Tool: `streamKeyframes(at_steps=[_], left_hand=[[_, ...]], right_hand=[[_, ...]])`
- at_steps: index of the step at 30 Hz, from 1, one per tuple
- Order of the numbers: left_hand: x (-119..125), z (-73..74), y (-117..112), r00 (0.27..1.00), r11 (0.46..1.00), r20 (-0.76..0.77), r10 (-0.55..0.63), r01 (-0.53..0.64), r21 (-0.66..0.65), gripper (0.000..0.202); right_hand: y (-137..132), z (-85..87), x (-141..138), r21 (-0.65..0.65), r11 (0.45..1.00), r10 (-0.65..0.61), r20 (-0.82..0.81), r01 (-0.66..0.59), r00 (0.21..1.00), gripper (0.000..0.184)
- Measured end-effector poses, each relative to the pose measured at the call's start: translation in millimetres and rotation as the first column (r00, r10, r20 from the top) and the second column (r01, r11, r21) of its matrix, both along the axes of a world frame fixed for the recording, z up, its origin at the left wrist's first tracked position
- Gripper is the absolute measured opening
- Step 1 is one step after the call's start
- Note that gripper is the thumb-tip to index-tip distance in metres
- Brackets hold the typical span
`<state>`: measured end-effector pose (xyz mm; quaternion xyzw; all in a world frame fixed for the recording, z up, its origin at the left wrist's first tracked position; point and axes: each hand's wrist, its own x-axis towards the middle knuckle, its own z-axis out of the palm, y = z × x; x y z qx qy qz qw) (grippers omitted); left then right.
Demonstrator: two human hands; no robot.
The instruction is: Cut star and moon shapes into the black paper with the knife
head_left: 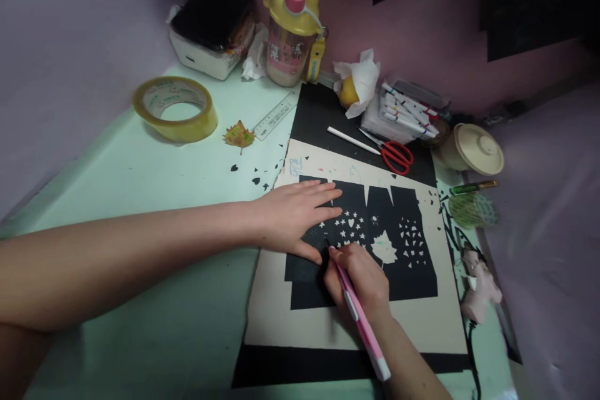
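Note:
Black paper (309, 294) with small stars, hearts, a leaf shape and little triangles cut out of it lies on a pale board (304, 331). My left hand (300, 209) rests flat on the left part of this paper, its fingers spread. Gripped in my right hand (360, 281) is a pink and white pen-shaped craft knife (359, 315). Its dark tip meets the black paper just right of my left thumb, near the cut stars. The fingers of my right hand are closed around the knife's lower end.
Red-handled scissors (397, 157) and a white stick (352, 140) lie beyond the paper. Left of them are a clear ruler (274, 115), a dry leaf (239, 134) and a tape roll (175, 109). A bottle (290, 37), boxed markers (405, 109) and a pink glue gun (480, 287) surround the board.

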<state>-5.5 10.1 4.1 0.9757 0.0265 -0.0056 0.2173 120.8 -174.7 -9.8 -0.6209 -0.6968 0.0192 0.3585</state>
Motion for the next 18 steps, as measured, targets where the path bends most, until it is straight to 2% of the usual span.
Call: streamKeyframes(at_steps=[18], left_hand=[[0.6, -0.3, -0.9, 1.0, 1.0, 0.021, 0.0, 0.0, 0.001, 0.092]], right_hand=[[0.7, 0.0, -2.4, -0.024, 1.0, -0.011, 0.102, 0.013, 0.995, 0.021]])
